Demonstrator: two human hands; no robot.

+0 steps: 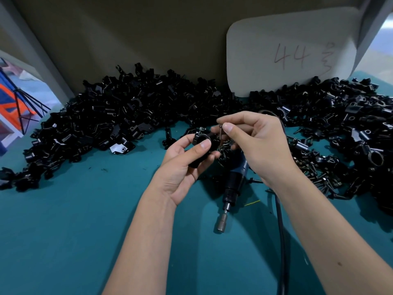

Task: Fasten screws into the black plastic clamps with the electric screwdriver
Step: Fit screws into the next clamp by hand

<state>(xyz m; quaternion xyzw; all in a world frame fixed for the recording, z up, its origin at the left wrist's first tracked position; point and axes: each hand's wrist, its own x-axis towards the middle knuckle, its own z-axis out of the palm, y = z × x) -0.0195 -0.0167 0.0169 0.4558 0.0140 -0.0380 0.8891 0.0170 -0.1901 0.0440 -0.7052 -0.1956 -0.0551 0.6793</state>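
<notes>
My left hand (182, 165) grips a black plastic clamp (201, 138) between thumb and fingers, above the teal table. Just to its right, my right hand (259, 141) pinches a thin dark screw (221, 135) between thumb and forefinger, held upright close to the clamp. The electric screwdriver (231, 184) lies on the table under my hands, its metal bit (221, 222) pointing toward me; neither hand touches it. Its black cable (280, 231) runs down along my right forearm.
A long heap of black clamps (119, 116) curves across the back of the teal table (74, 220). Another heap of clamps (344, 116) with loose screws (319, 175) lies at the right. A white card marked 44 (291, 52) leans on the back wall.
</notes>
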